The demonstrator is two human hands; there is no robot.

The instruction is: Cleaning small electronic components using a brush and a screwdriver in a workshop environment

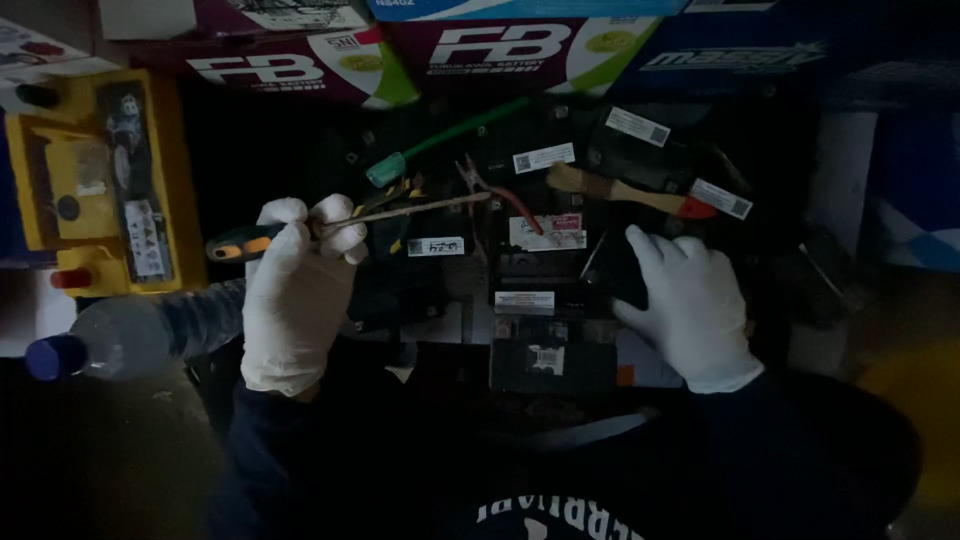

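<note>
While the left hand [297,290] is clamped on a screwdriver [330,226], the right hand [688,300] rests flat, fingers apart, on the small black battery [548,300], its casing not visibly opened.

- Far edge: row of cardboard boxes [300,70] closes it off, no way through there.
- Left: yellow battery [95,180], with a plastic bottle [130,335] lying just nearer; both block a sideways entry.
- Centre: black batteries [545,300] packed tight, with pliers [500,195], a wooden-handled brush [630,192] and a green-handled tool [440,140] strewn on top; barely a gap.
- Left hand [295,300] holds a screwdriver [340,225] across the centre-left.
- Right hand [690,305] covers the batteries' right side.
- Near left, by the bottle: dark, looks open, can't tell for sure.
</note>
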